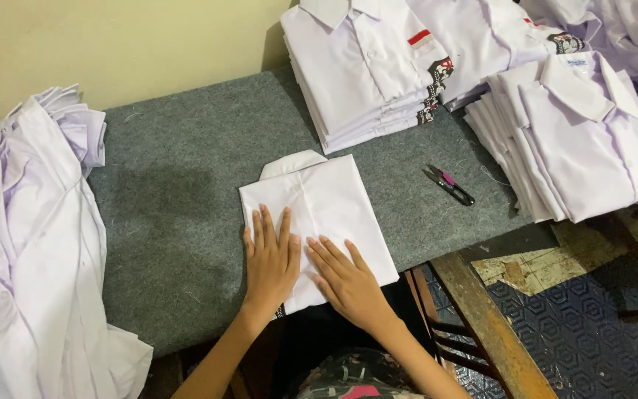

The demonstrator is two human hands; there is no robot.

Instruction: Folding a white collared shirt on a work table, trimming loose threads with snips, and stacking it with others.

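my left hand (271, 258) and right hand (348, 281), both flat and open, gripping nothing, press the folded white shirt (315, 214).
it lies collar-away under my palms; folded stacks (367, 66) beyond and right look done, an unfolded heap (31, 244) waits left. grey felt table (179, 192), snips (450, 185) right, cream wall (112, 37).

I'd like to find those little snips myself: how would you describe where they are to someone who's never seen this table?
Start at the grey felt table. Right of the folded shirt under both hands, before the right-hand shirt stack, lie small thread snips. They are the only dark thing on the felt, black with a pink grip.
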